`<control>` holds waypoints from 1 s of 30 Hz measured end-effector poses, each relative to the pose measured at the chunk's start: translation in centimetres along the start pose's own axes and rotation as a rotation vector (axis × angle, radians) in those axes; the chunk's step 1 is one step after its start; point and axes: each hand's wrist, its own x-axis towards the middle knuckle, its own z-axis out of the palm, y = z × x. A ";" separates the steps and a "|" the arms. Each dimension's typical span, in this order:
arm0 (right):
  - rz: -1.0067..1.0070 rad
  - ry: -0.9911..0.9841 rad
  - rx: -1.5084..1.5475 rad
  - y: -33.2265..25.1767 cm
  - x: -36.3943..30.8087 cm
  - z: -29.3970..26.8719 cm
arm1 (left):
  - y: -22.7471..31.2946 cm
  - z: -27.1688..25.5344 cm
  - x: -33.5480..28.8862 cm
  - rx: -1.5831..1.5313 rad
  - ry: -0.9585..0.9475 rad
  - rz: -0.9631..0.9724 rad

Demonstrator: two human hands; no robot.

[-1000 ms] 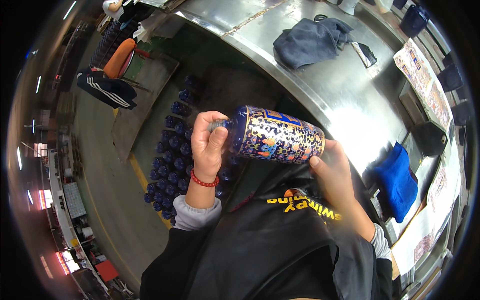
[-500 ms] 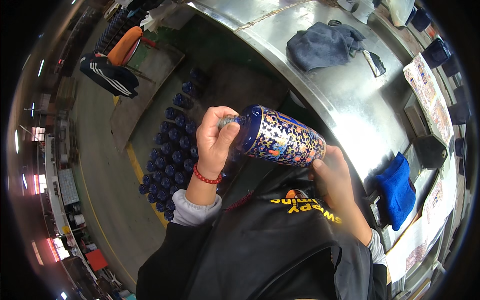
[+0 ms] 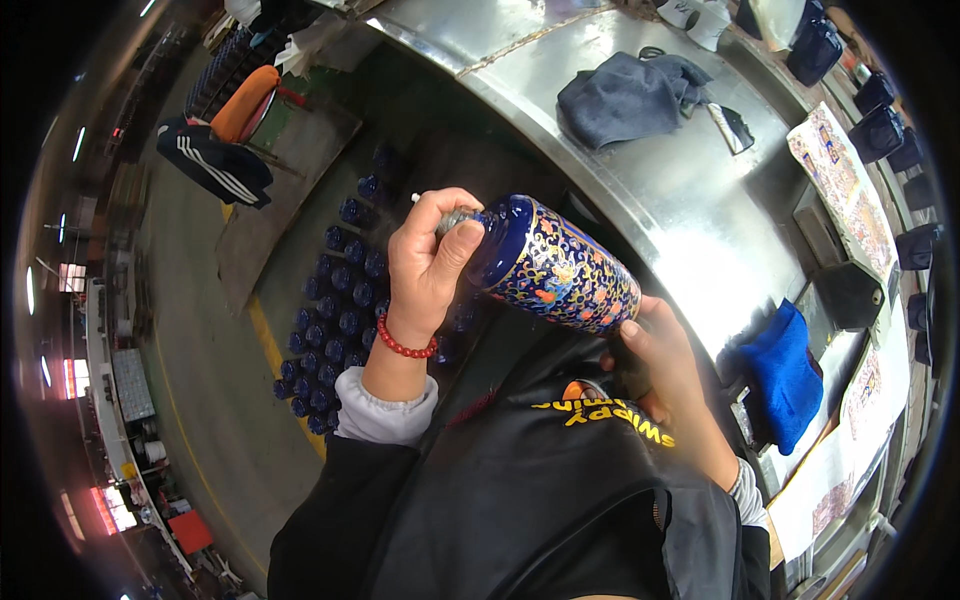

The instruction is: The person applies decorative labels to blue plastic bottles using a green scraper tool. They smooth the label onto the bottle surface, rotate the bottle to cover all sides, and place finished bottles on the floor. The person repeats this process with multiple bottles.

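I hold a dark blue bottle (image 3: 565,268) lying tilted across my front, its body covered in gold, orange and light blue floral patterning. My left hand (image 3: 432,260), with a red bead bracelet at the wrist, is wrapped round the neck; the threaded mouth partly shows between the fingers. At the other end, the fingers and thumb of my right hand (image 3: 652,350) grip the bottle's base. The bottle's shoulder is plain glossy blue. Its underside is hidden by the right hand.
A metal table (image 3: 690,215) curves along the right, bearing a grey cloth (image 3: 630,100), a blue cloth (image 3: 785,375) and patterned sheets (image 3: 845,185). Several blue bottles (image 3: 335,290) stand on the floor at left, more (image 3: 880,130) beyond the table. An orange-backed chair (image 3: 245,105) stands far left.
The bottle has turned a little about its length, showing another stretch of pattern, and its base end tips slightly lower. Both hands keep hold. The whole view has shifted slightly.
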 end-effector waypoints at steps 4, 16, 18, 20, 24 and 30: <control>-0.048 -0.064 0.169 -1.6 -1.5 0.2 | 2.3 1.2 4.0 -0.029 -0.146 0.039; -0.191 0.062 0.505 -6.3 -11.7 -4.6 | 9.5 20.2 17.5 -0.551 -0.921 -0.096; -0.221 0.071 0.600 -6.3 -13.6 -5.8 | 10.3 24.5 17.7 -0.593 -1.030 -0.162; -0.246 0.061 0.675 -6.2 -15.3 -6.9 | 10.7 28.5 17.2 -0.598 -1.113 -0.215; -0.294 0.083 0.778 -5.5 -17.9 -8.6 | 10.7 34.9 15.8 -0.589 -1.254 -0.354; -0.269 0.186 0.880 -4.3 -19.3 -10.4 | 9.8 40.7 13.1 -0.592 -1.363 -0.403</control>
